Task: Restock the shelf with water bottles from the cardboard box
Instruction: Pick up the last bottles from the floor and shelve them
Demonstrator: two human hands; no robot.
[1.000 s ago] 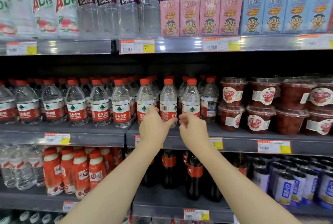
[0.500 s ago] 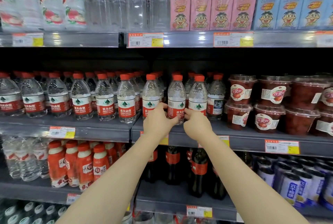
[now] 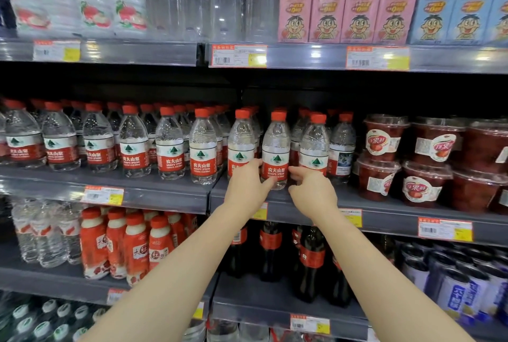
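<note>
- Hands unmoved since earlier, flanking Nongfu Spring water bottle [image 3: 275, 149] at frame centre.
- Left hand [image 3: 247, 190] grips its base.
- Right hand [image 3: 312, 193] curled, touching its side; grip unclear.

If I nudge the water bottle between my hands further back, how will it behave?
The water bottle looks full, so probably heavy for its size. Tall and narrow, it may tip into neighbouring bottles. The thin clear plastic likely dents if squeezed.
</note>
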